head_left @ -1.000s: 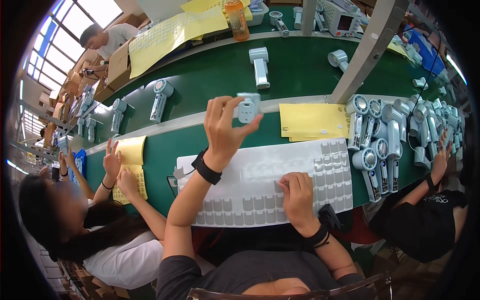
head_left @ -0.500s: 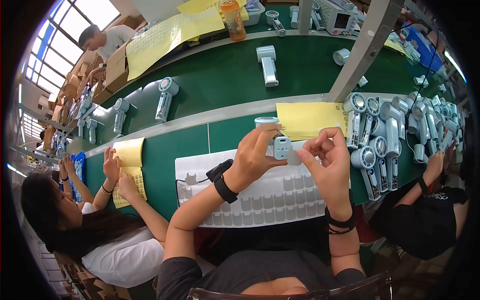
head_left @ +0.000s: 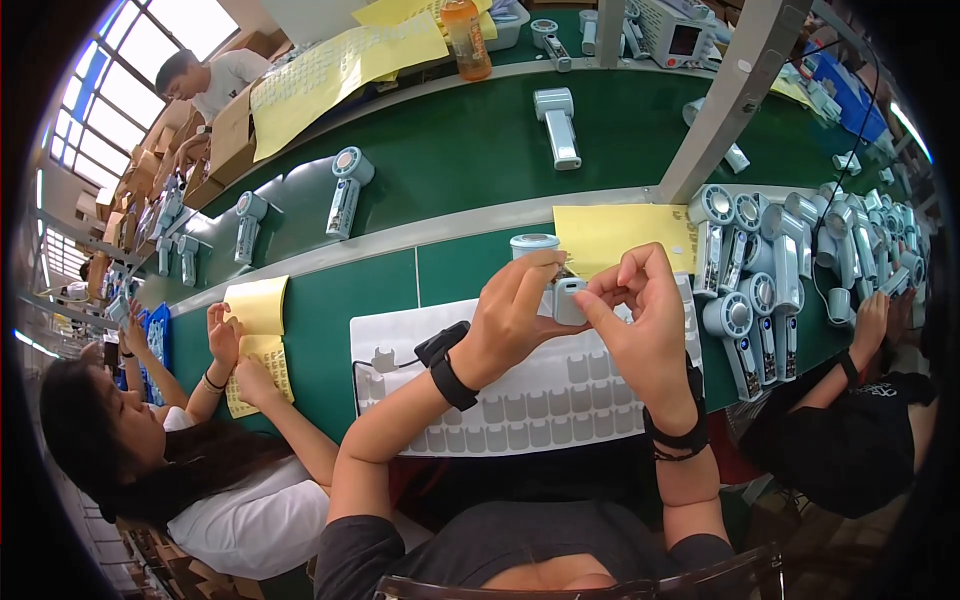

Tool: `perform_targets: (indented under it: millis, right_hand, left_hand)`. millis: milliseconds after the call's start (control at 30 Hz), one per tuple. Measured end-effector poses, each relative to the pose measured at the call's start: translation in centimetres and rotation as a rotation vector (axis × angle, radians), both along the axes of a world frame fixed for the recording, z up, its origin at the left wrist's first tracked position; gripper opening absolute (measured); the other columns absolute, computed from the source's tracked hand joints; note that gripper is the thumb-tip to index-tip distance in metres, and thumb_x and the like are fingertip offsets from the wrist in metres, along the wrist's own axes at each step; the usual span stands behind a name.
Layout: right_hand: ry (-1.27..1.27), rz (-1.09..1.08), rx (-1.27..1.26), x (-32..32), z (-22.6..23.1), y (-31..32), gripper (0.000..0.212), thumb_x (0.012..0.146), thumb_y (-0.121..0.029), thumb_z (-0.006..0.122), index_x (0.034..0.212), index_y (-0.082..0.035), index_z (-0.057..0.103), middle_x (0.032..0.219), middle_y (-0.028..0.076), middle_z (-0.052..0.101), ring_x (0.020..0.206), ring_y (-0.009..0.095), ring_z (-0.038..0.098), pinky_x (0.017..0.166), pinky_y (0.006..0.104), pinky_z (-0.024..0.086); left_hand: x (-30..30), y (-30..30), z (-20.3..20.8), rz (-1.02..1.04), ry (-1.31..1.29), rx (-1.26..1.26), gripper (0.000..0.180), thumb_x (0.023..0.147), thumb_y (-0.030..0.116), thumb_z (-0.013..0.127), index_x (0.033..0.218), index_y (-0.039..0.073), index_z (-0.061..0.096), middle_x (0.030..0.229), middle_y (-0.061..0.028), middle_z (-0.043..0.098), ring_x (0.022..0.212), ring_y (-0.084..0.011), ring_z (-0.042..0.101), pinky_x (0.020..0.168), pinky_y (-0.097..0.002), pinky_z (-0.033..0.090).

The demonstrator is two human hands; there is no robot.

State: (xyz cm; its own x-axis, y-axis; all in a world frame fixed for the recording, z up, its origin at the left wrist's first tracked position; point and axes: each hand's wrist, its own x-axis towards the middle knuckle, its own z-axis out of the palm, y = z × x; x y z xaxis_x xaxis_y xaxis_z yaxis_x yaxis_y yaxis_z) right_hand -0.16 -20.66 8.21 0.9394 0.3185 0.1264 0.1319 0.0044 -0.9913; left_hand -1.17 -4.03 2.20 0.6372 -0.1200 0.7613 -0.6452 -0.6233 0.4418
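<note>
A pale blue handheld fan (head_left: 535, 243) is gripped in my left hand (head_left: 508, 318), its round head pointing away and its handle end turned up toward me. A small grey sticker (head_left: 569, 300) lies over that end face. The thumb of my right hand (head_left: 645, 325) presses at the sticker's right edge, with the other fingers curled behind. Beneath both hands is a white backing sheet (head_left: 400, 330) bearing rows of grey stickers (head_left: 538, 404); several spots in its upper part have no sticker.
Many handheld fans (head_left: 785, 265) are heaped to my right, beside a co-worker's hand (head_left: 872, 325). A yellow sheet (head_left: 620, 235) lies beyond my hands. Further off, a green belt (head_left: 450, 150) carries spaced fans past a metal post (head_left: 735, 100). Another co-worker (head_left: 130, 440) sits at left.
The grey sticker went from being held beside the fan's end to lying against it, covering the holes seen there. My right hand shifted slightly left. Fans on the belt moved right.
</note>
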Motion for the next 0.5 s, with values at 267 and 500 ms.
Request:
perform_targets:
  millis: [267,500]
  right_hand:
    - [0.009,-0.007,-0.019,-0.01,0.35,0.18,0.038,0.082,0.008,0.069,0.093,-0.008,0.037,0.085,0.008,0.062,0.077,0.010,0.058,0.074,0.0237,0.049]
    - [-0.018,-0.003,-0.065,0.23,0.34,0.04,0.037,0.082,0.009,0.069,0.093,-0.007,0.037,0.085,0.008,0.062,0.077,0.011,0.058,0.072,0.0241,0.050]
  left_hand:
    - [0.16,-0.04,-0.29,0.009,-0.034,0.005,0.065,0.053,0.013,0.093,0.105,-0.003,0.057,0.108,-0.0176,0.065,0.091,-0.0310,0.067,0.077,-0.0367,0.057]
    - [0.08,-0.20,0.05,0.022,-0.035,0.012,0.063,0.053,0.013,0.092,0.103,-0.003,0.057,0.106,-0.0173,0.065,0.090,-0.0309,0.067,0.076,-0.0367,0.057]
